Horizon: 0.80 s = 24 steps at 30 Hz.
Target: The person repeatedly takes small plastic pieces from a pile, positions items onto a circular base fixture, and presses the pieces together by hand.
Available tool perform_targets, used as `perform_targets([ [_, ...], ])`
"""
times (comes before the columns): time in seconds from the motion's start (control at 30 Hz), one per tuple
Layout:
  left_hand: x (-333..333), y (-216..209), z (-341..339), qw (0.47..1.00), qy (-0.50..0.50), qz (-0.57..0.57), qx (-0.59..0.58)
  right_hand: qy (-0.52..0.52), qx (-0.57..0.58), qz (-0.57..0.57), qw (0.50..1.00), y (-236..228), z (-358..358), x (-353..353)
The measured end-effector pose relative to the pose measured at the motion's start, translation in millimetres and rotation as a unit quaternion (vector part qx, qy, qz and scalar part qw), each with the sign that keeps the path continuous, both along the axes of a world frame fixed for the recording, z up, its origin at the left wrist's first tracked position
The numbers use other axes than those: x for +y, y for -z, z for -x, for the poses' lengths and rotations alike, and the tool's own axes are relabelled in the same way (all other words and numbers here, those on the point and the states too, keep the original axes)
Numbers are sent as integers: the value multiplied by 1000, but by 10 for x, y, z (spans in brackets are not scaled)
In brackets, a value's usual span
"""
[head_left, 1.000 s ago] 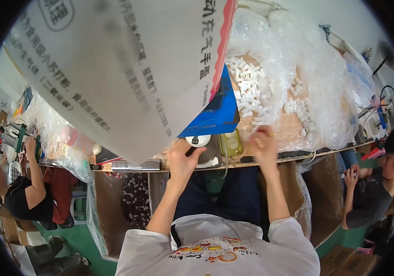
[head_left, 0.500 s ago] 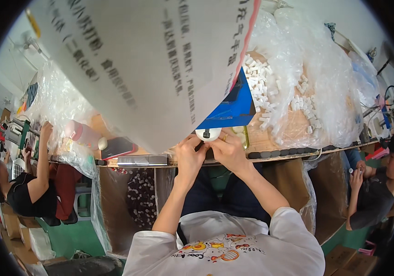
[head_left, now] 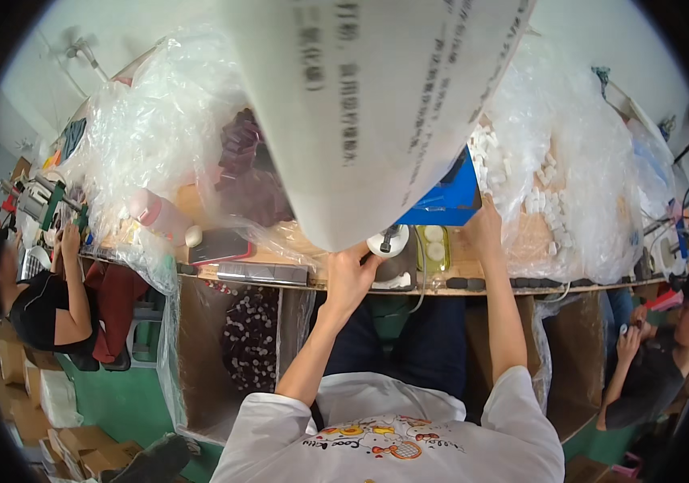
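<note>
A white round part with a black centre sits at the front of a blue box-shaped device. Just left of it is my left hand, fingers curled and thumb toward the part; whatever they hold is hidden. My right hand reaches past the right side of the blue device, beside a pile of small white plastic pieces. Its fingertips are blurred and partly hidden. A large printed paper sheet hangs close in front and covers the middle of the bench.
Clear plastic bags lie on both sides. Left on the bench are a pink bottle and a phone; a green-rimmed tray is near the front edge. Below stands an open carton with dark pieces. Co-workers sit left and right.
My right hand has left the white round part and moved right to the white pieces. My left hand stays by the part. The whole view has shifted, moving the sheet rightward.
</note>
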State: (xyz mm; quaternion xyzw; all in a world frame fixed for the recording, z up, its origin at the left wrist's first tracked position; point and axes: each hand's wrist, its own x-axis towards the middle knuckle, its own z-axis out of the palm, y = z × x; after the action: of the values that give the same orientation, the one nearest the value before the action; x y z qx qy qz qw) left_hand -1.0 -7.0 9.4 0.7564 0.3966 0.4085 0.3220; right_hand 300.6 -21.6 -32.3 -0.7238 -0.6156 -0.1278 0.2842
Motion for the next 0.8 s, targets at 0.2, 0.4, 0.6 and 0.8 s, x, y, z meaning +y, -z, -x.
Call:
perform_targets([
  [0.2, -43, 0, 120, 988, -110, -84, -71, -5, 29, -127, 992, -103, 169, -1],
  [0.4, -5, -459, 1417, 851, -310, -106, 411, -167, 572, -33, 803, -495, 1135, -311],
  [0.6, 1170, 382, 1106, 936, -212, -99, 262, -173, 380, 91, 904, -545, 1519, -272],
  [0.8, 1382, 778, 1181, 915, -145, -238, 293, -198, 147, -127, 961, -357, 1599, -257],
])
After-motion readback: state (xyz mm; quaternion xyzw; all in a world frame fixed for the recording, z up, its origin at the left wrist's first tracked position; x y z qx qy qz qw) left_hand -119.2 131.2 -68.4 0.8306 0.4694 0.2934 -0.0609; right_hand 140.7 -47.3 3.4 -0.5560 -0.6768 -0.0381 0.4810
